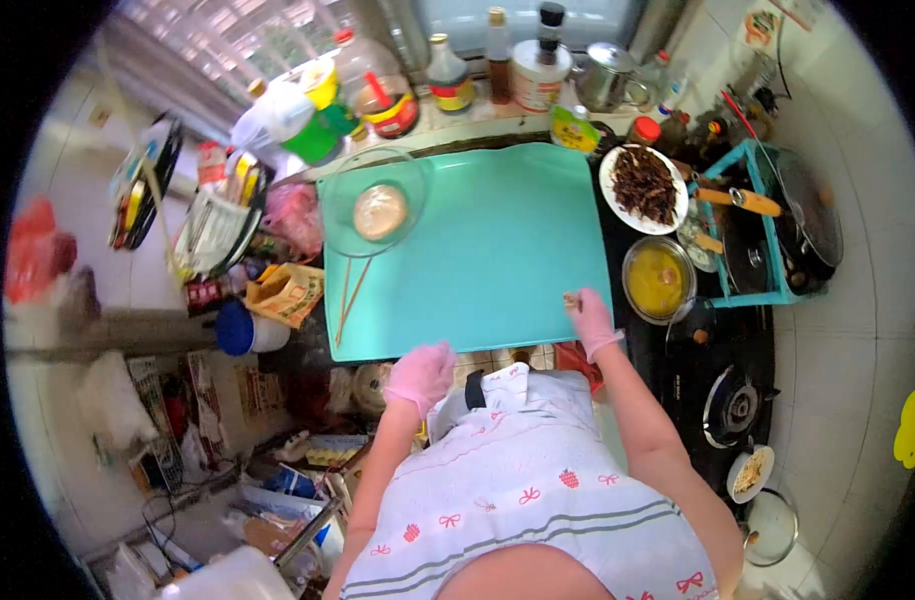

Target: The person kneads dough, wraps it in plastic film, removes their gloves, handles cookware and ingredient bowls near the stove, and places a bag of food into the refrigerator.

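My right hand (593, 322), in a thin pink glove, is over the right front edge of the turquoise mat (478, 240). Its fingertips pinch a small brownish piece (572, 300), too small to name exactly. Also gloved in pink, my left hand (425, 374) is at the mat's front edge with its fingers curled in; whatever may be inside is hidden. At the mat's back left stands a clear glass bowl (410, 205) with a pale round lump of dough (380, 212) in it. A pair of wooden chopsticks (349, 300) lies in front of the bowl.
Right of the mat are a white plate of dark brown strips (643, 188), a metal bowl of yellow liquid (660, 280) and a gas burner (733, 405). Bottles (451, 75) line the back sill. A paper bag (286, 295) and a blue-lidded tub (248, 328) stand left.
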Action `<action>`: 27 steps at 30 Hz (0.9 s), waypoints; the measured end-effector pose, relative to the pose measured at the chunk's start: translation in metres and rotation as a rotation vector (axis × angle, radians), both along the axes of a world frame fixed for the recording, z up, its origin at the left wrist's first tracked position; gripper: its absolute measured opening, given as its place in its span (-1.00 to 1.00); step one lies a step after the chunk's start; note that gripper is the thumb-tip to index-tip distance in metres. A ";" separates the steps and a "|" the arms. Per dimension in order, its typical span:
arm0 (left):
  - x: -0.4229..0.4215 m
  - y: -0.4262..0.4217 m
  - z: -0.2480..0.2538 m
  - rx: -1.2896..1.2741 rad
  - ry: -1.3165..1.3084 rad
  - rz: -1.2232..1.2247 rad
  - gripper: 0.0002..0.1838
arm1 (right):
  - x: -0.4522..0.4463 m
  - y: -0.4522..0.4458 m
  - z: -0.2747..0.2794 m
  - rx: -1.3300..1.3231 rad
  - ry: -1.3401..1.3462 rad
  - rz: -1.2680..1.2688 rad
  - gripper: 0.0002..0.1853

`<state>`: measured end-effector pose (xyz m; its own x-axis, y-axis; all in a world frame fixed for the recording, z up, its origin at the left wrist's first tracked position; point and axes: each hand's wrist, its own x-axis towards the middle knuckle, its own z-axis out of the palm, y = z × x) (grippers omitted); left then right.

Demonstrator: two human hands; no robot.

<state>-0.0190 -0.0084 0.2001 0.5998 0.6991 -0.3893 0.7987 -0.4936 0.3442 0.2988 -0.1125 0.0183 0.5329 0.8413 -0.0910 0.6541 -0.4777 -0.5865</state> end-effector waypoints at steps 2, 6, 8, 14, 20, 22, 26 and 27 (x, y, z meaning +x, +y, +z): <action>-0.032 -0.016 0.002 -0.016 -0.013 0.072 -0.72 | -0.052 0.010 0.015 -0.026 0.563 0.022 -0.86; -0.108 -0.051 -0.001 -0.151 0.014 0.192 -0.74 | -0.168 0.039 0.113 -0.153 1.660 0.197 -0.75; -0.144 -0.073 -0.005 -0.228 -0.041 0.291 -0.65 | -0.222 0.050 0.134 -0.172 1.927 0.322 -0.72; -0.187 -0.122 0.010 -0.772 -1.555 1.363 -0.40 | -0.347 0.058 0.182 -0.559 2.131 0.660 -0.66; -0.209 -0.165 -0.023 -0.580 -2.430 1.663 -0.32 | -0.422 0.043 0.183 -0.676 1.312 1.189 -0.74; -0.209 -0.182 -0.045 -0.491 -2.702 1.603 -0.30 | -0.438 0.038 0.164 -0.635 1.169 1.376 -0.78; -0.185 -0.202 -0.026 -0.037 -2.752 1.845 -0.43 | -0.461 0.038 0.148 -0.354 0.621 1.996 -0.84; -0.182 -0.203 -0.003 0.071 -2.741 2.007 -0.56 | -0.470 0.030 0.155 -0.328 0.506 2.135 -0.85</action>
